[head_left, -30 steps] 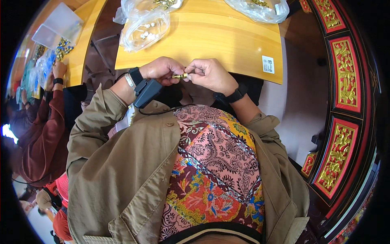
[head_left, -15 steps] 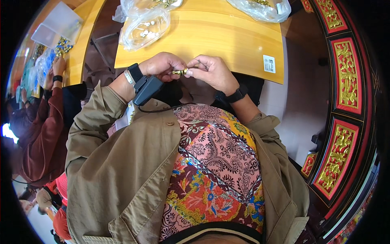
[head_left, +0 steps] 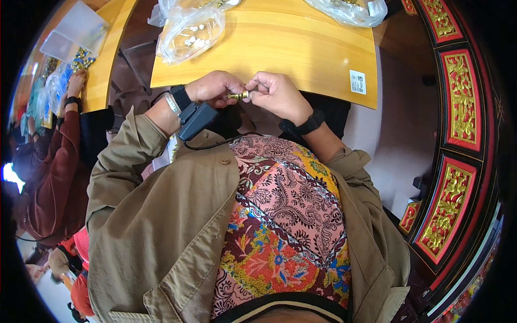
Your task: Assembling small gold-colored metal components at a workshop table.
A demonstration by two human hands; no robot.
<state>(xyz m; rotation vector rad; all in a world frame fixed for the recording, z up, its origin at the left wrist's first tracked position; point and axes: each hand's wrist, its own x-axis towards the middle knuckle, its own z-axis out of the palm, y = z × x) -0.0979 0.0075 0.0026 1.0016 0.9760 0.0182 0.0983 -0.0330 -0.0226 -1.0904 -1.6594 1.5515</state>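
Fitting [head_left: 237, 97], small and brass, sits between the person's two hands, just at the near edge of the worktop [head_left: 280, 59] and roughly level, its length running left to right. Over the last second the change is slight: the right forefinger has lifted and curled back in, and the dark bands on the fitting, plain half a second ago, now show less clearly. It has stayed between the same two hands throughout, which suggests that the piece is being turned or adjusted by the fingertips.

The left hand [head_left: 212, 87] has its grip together, clamped on the left end of the fitting; most of its fingers are curled under and out of sight. The right hand [head_left: 283, 98] has a looser grip, barely apart, with thumb and fingertips clamped on the right end; the exact contact on the far side is partly hidden. The two sets of fingertips nearly meet over the piece.

Far left on the worktop lies a clear bag [head_left: 183, 46] with white bits [head_left: 198, 42] in it, and another bag [head_left: 358, 15] lies far right. A label [head_left: 357, 82] is stuck near the right edge. At the left, a co-worker's hand [head_left: 77, 81] is at a heap [head_left: 83, 60] of brass and blue parts.
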